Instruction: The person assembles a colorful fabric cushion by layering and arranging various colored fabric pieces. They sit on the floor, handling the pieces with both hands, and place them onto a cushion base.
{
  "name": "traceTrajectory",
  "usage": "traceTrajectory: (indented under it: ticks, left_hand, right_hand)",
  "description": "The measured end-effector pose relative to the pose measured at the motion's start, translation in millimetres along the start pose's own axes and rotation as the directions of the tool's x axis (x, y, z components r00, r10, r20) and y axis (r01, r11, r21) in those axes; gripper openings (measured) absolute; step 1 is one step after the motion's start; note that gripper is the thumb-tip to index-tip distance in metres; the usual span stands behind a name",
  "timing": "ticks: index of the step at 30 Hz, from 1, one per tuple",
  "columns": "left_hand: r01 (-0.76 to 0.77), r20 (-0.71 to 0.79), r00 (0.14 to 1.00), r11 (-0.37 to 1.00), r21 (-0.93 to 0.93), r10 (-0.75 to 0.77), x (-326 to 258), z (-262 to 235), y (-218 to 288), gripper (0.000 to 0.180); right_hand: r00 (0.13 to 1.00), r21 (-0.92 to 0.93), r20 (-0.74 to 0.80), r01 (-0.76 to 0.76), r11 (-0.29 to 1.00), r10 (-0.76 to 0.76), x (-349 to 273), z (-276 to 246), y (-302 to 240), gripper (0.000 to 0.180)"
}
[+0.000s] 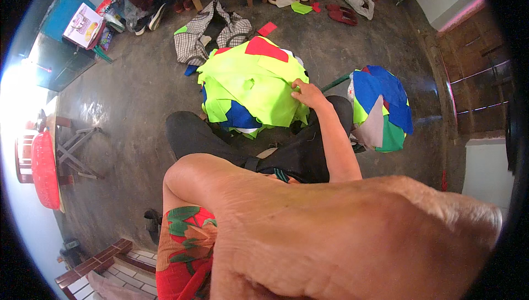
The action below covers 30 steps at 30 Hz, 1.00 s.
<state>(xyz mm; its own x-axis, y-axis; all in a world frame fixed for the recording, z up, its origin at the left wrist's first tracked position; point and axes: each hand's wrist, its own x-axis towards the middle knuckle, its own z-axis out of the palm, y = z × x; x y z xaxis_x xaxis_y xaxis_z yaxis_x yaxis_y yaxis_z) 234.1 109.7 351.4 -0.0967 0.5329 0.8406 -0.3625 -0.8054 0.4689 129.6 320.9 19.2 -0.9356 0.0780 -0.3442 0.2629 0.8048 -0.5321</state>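
Looming nearest, the left hand [358,231] crosses this side of the lime cloth heap [237,82], fingers unseen, grip impossible to call!
And at the heap's right edge, the right hand [308,95], fingers loosely curled against the cloth; whether they pinch it, can't tell. The heap sits just beyond the dark-trousered legs [297,154]; right of it, a blue-and-green bundle [380,88]; behind it, leftward, a checked garment [190,41]; farther back, rightward, dark red shoes [343,15]!

The right hand [309,95] is touching a lime-green cloth pile [234,85]; the left hand [374,234] is looming close, its grip unclear.
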Motion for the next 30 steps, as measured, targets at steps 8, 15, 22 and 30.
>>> traceTrajectory:
  ticks: [8,15,22,30]
  left_hand:
    - [0.068,-0.023,0.998,0.993,0.098,-0.067,-4.2,-17.2,14.2,0.017]
    - [0.569,-0.559,0.823,0.157,0.808,-0.106,-83.4,-121.6,-23.3,0.025]
    - [0.596,-0.859,0.375,-0.620,0.511,-0.347,-293.5,-203.8,-89.3,0.086]
    - [0.499,-0.883,0.336,-0.733,0.462,-0.328,-295.0,-189.4,-98.3,0.099]
  right_hand:
    - [1.000,-0.003,0.002,-0.023,1.000,0.023,-6.2,-3.4,11.6,0.035]
    - [0.999,-0.047,-0.042,0.020,0.999,-0.022,1.4,6.5,6.1,0.037]
    - [1.000,-0.053,-0.022,-0.006,0.999,0.005,-2.5,2.0,-3.4,0.039]
    - [0.961,-0.046,-0.265,0.073,0.996,-0.083,-18.3,-1.6,-8.0,0.032]
